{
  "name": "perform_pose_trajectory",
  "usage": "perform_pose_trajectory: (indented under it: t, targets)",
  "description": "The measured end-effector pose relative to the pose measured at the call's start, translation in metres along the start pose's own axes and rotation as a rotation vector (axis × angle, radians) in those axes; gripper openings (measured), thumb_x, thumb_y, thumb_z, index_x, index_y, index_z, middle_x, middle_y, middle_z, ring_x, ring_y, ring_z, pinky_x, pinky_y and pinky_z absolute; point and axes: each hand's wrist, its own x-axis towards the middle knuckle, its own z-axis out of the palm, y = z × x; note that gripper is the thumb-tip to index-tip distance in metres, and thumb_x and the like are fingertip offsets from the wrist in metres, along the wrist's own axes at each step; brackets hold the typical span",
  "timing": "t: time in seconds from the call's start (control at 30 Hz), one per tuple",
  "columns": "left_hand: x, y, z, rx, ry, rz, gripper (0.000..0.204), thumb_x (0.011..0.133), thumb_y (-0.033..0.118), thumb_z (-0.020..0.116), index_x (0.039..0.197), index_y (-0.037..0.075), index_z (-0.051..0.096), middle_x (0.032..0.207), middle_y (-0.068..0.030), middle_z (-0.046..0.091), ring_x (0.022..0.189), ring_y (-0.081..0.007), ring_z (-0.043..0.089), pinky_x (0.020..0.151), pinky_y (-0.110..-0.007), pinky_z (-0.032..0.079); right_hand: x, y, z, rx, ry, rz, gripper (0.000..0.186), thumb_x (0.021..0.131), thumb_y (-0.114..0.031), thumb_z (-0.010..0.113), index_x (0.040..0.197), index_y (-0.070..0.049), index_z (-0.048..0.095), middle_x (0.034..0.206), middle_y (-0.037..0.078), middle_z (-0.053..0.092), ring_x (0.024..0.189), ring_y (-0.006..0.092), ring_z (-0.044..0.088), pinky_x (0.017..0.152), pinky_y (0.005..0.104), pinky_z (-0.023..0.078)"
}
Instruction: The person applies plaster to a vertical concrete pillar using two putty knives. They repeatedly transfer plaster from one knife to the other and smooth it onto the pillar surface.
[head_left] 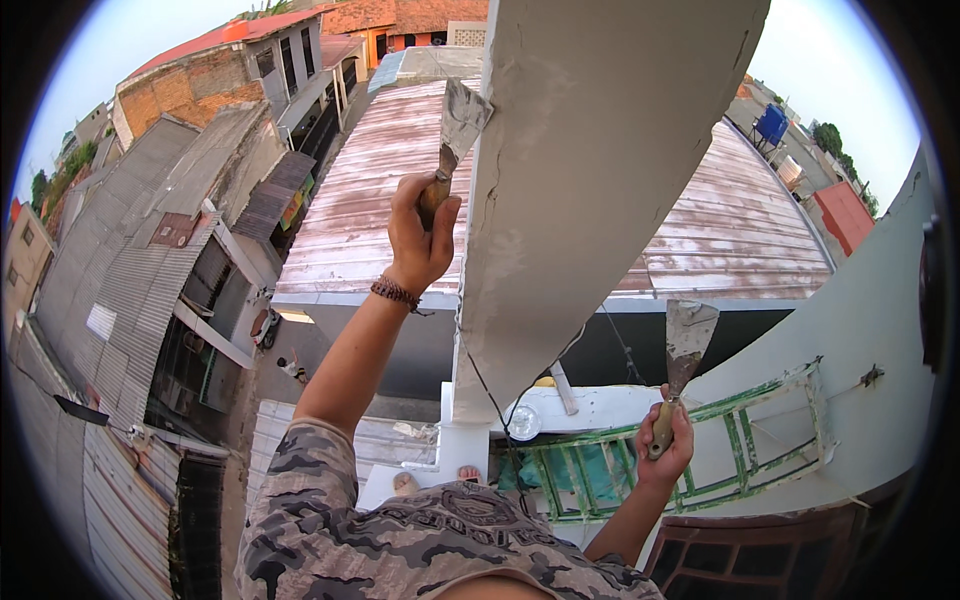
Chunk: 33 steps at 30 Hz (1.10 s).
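One scraper (464, 120) sat clenched in the left hand (424, 235), a second scraper (690, 335) in the right hand (667, 440); slackened grip risked dropping either.

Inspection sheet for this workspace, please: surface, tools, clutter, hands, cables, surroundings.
Surface: pale beam, cracked along its edges.
Job's things: left scraper, blade at the beam's left edge, contact unclear; right scraper, blade up, apart from the beam.
Clutter: green ladder, paint-spattered; round clear container.
Hands: left hand and right hand each grip a scraper handle.
Cables: dark cable by the beam's lower end.
Surroundings: weathered metal roof, neighbouring buildings.
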Motion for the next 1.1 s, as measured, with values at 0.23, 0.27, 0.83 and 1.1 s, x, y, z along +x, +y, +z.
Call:
perform_pose_trajectory:
  t: [0.23,0.27,0.83,1.1]
  targets:
    - [-0.017,0.001,-0.003,-0.017,0.043,0.002,0.040,0.090,0.005,0.064,0.123,-0.001,0.042,0.101,-0.0142,0.057,0.081,-0.0189,0.056,0.072,-0.030,0.048,0.003,0.003,-0.003,-0.005,-0.008,0.005,0.046,0.098,-0.028,0.042,0.127,0.007,0.050,0.083,0.008,0.056,0.053,0.0095,0.049,0.034,0.0204,0.035]
    - [-0.019,0.002,-0.002,-0.092,0.070,-0.052,0.040,0.091,0.005,0.064,0.123,-0.001,0.043,0.101,-0.0136,0.056,0.081,-0.0175,0.056,0.072,-0.029,0.047,0.003,0.003,-0.002,-0.005,0.001,0.007,0.046,0.098,-0.028,0.042,0.128,0.007,0.049,0.083,0.008,0.056,0.053,0.0094,0.049,0.034,0.0204,0.035]
    - [-0.014,0.024,0.003,-0.212,0.025,-0.219,0.039,0.091,0.006,0.065,0.123,-0.002,0.044,0.102,-0.0106,0.057,0.081,-0.0128,0.056,0.074,-0.026,0.047,0.010,0.003,-0.007,0.007,-0.051,0.004,0.046,0.099,-0.026,0.040,0.129,0.008,0.048,0.083,0.008,0.056,0.051,0.0093,0.048,0.034,0.0207,0.035]
    - [-0.028,0.018,-0.004,0.014,0.065,-0.115,0.038,0.089,0.005,0.066,0.121,-0.001,0.047,0.104,-0.0141,0.058,0.083,-0.0179,0.057,0.074,-0.029,0.048,0.007,0.005,-0.014,0.013,-0.018,-0.006,0.047,0.098,-0.027,0.042,0.129,0.008,0.048,0.082,0.008,0.057,0.050,0.0093,0.048,0.033,0.0206,0.035]
